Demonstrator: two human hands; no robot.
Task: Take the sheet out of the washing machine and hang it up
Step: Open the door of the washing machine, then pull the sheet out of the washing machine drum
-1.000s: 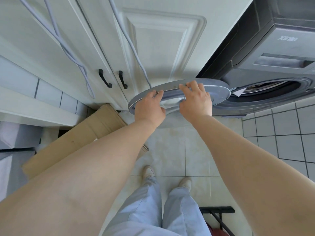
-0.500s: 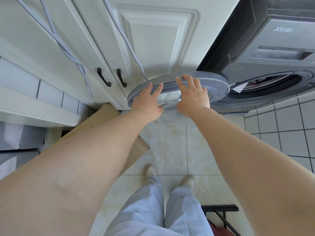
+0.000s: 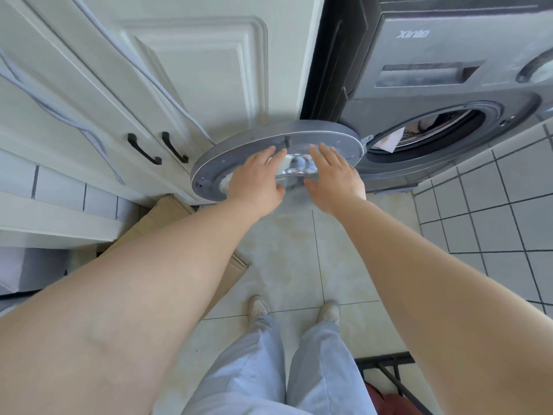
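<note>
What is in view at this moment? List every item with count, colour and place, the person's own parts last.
washing machine: 1, dark grey, upper right
machine door: 1, grey, swung open at centre
white item in drum opening: 1, at the door seal
cabinet: 1, cream, upper left
cabinet handles: 2, black
cables: pale grey, across cabinet
cardboard box: 1, brown, on floor left
black rack: 1, bottom right
shoes: 2, white
trousers: light blue
left hand: open, at door
right hand: open, at door

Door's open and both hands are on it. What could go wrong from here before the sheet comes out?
The open door sits close to the white cabinet; pushed further, it may knock the panel or the cable behind it. Both the left hand and right hand rest flat, so the door may swing back across the drum opening.
</note>
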